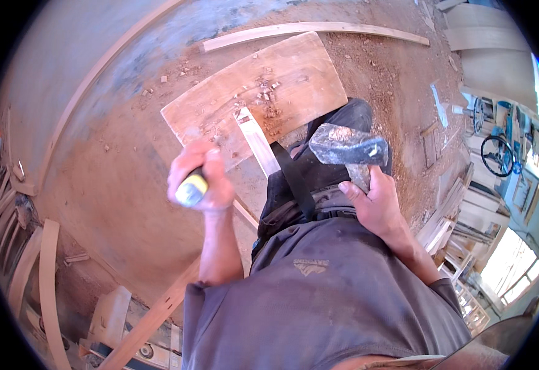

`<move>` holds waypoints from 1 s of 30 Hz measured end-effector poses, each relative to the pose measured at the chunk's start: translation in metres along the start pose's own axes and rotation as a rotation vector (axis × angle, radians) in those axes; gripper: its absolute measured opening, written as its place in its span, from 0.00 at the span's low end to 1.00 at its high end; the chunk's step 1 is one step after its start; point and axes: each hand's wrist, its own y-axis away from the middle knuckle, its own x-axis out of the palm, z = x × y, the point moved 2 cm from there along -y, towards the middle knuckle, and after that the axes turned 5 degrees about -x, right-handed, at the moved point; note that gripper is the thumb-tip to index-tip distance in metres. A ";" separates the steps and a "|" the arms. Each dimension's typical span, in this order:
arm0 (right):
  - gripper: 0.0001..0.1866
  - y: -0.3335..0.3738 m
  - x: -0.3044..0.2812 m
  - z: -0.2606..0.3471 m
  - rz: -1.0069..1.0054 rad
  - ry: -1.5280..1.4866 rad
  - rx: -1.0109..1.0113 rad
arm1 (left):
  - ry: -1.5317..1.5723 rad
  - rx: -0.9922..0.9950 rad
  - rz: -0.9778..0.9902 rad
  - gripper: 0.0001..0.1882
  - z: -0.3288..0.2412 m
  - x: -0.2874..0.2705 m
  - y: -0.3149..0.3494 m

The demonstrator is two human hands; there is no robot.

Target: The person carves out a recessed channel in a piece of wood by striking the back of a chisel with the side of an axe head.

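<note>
Gripping a yellow-banded handle [192, 189], the left hand [216, 179] is left of the wooden strip [258, 143]. Right of that strip, the right hand [378, 202] clasps a hammer [348, 150].

Bar [259, 143] partly on board [309, 66], chips [269, 95] beside, beam [356, 28] behind

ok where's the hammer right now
In the head view, the hammer is right of centre, held in the right grip, partly in front of a dark-trousered knee.

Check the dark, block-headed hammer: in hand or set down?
In hand: the right-hand grip closes around the handle of the dark, block-headed hammer, its head showing past the thumb and fingers.
</note>
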 end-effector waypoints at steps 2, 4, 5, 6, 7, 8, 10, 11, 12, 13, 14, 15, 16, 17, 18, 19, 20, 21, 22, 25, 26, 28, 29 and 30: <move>0.24 0.002 -0.001 -0.007 -0.028 -0.078 0.041 | 0.074 -0.001 0.049 0.09 -0.010 -0.004 -0.010; 0.25 0.003 0.000 -0.011 -0.021 -0.124 0.101 | 0.073 -0.009 0.069 0.09 -0.010 -0.002 -0.014; 0.25 0.005 0.000 -0.011 -0.021 -0.130 0.108 | 0.087 -0.049 0.059 0.09 -0.004 0.002 -0.010; 0.25 0.005 -0.001 -0.010 -0.020 -0.135 0.116 | 0.102 -0.090 0.048 0.09 0.000 0.004 -0.007; 0.25 0.006 -0.001 -0.009 -0.019 -0.139 0.123 | 0.099 -0.122 0.033 0.09 0.002 0.004 -0.006; 0.25 0.008 0.000 -0.011 -0.015 -0.138 0.124 | 0.097 -0.156 0.017 0.08 0.005 0.005 -0.003; 0.24 0.011 0.002 -0.015 -0.005 -0.133 0.124 | -0.021 -0.222 0.017 0.07 0.008 0.006 0.000; 0.24 0.011 0.003 -0.017 -0.012 -0.132 0.123 | -0.138 -0.250 0.035 0.07 0.007 0.005 -0.001; 0.24 0.011 0.004 -0.020 -0.018 -0.130 0.121 | -0.255 -0.276 0.052 0.06 0.007 0.004 -0.003; 0.23 0.011 0.003 -0.022 -0.024 -0.129 0.119 | -0.274 -0.433 0.071 0.06 0.012 0.003 -0.003; 0.23 0.011 0.003 -0.023 -0.023 -0.138 0.118 | -0.296 -0.588 0.085 0.06 0.019 0.000 -0.002; 0.23 0.010 0.003 -0.023 -0.022 -0.148 0.118 | -0.318 -0.743 0.100 0.05 0.026 -0.003 0.001; 0.23 0.009 0.003 -0.024 -0.022 -0.157 0.118 | -0.340 -0.835 0.115 0.03 0.034 -0.004 0.004; 0.22 0.009 0.003 -0.025 -0.019 -0.172 0.126 | -0.345 -0.834 0.149 0.02 0.042 -0.004 0.007; 0.22 0.008 0.003 -0.026 -0.018 -0.186 0.133 | -0.348 -0.831 0.182 0.04 0.050 -0.003 0.012; 0.21 0.008 0.003 -0.027 -0.017 -0.200 0.140 | -0.350 -0.829 0.216 0.06 0.060 -0.004 0.017; 0.21 0.007 0.003 -0.029 -0.011 -0.185 0.156 | -0.445 -0.775 0.323 0.16 0.074 -0.006 0.021; 0.20 0.006 0.003 -0.031 0.002 -0.173 0.169 | -0.538 -0.674 0.411 0.19 0.082 -0.006 0.022; 0.20 0.006 0.004 -0.034 0.016 -0.161 0.181 | -0.629 -0.571 0.498 0.21 0.089 -0.004 0.022; 0.18 0.007 0.005 -0.037 -0.006 -0.180 0.146 | -0.728 -0.546 0.721 0.25 0.088 0.002 0.024; 0.18 0.008 0.005 -0.038 0.006 -0.180 0.162 | -0.734 -0.586 0.789 0.25 0.086 0.003 0.024; 0.18 0.009 0.006 -0.042 0.030 -0.182 0.194 | -0.678 -0.619 0.652 0.22 0.086 -0.010 0.027; 0.17 0.010 0.006 -0.045 0.024 -0.178 0.188 | -0.651 -0.634 0.585 0.21 0.084 -0.015 0.028; 0.17 0.011 0.006 -0.048 0.018 -0.175 0.183 | -0.700 -0.745 0.549 0.20 0.083 -0.019 0.031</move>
